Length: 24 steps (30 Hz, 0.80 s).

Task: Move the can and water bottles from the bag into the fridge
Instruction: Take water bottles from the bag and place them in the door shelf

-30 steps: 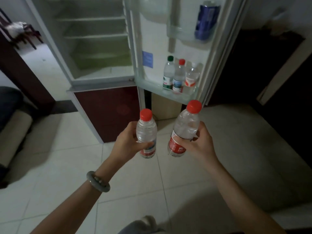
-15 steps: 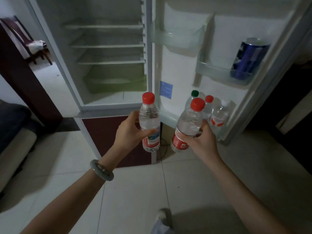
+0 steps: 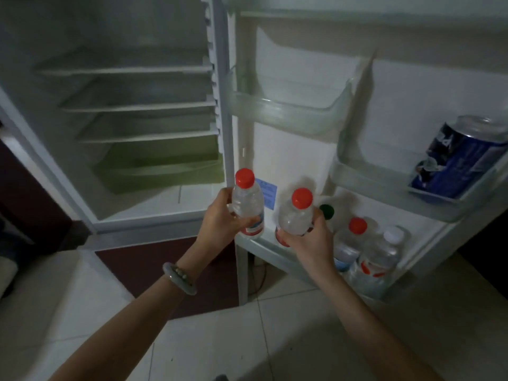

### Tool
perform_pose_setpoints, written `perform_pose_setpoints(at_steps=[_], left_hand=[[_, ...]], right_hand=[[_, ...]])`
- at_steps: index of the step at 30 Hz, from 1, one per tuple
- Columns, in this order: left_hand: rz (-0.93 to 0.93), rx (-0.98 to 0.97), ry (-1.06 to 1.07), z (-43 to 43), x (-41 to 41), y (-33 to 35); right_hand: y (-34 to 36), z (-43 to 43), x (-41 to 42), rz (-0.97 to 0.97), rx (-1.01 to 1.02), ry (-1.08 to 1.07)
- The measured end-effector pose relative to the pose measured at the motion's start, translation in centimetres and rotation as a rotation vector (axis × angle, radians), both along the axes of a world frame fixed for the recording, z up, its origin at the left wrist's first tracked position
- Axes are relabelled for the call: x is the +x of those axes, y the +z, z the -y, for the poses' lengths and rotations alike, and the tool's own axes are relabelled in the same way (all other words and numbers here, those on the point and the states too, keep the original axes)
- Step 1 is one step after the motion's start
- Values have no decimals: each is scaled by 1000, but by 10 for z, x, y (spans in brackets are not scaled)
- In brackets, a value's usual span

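My left hand (image 3: pixel 220 220) grips a clear water bottle (image 3: pixel 247 202) with a red cap, upright, just in front of the fridge door's inner edge. My right hand (image 3: pixel 308 240) grips a second red-capped water bottle (image 3: pixel 297 213) over the left end of the bottom door shelf (image 3: pixel 264 244). Three bottles stand in that shelf: a green-capped one (image 3: pixel 326 211) mostly hidden behind my right hand, a red-capped one (image 3: pixel 350 240) and a white-capped one (image 3: pixel 380 257). A blue can (image 3: pixel 456 160) leans in the middle door shelf (image 3: pixel 384 185). The bag is out of view.
The fridge stands open with bare shelves (image 3: pixel 132 103) and a green drawer (image 3: pixel 162 171) at the bottom. An empty upper door shelf (image 3: pixel 283 111) sits above my hands. A dark red lower door (image 3: pixel 176 268) is below, with pale floor tiles (image 3: pixel 275 339) underfoot.
I have come closer to the fridge. Both hands carried their bottles forward and up, from the open floor to the bottom door shelf, the right one now in front of the green-capped bottle.
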<state>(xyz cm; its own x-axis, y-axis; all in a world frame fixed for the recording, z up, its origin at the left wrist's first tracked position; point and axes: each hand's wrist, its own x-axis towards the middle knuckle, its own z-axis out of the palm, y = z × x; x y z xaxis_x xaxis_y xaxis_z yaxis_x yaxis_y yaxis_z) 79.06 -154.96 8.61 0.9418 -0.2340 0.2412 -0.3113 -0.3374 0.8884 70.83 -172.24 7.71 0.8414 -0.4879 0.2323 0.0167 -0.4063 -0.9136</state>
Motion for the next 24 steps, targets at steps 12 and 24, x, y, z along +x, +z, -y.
perform_pose_setpoints(at_steps=[12,24], left_hand=[[-148,105,-262,26,83,-63],[-210,137,-355,42,110,-82]], right_hand=[[-64,-20,74,-170,15,-320],[-95,-23,106,-285,-69,-535]])
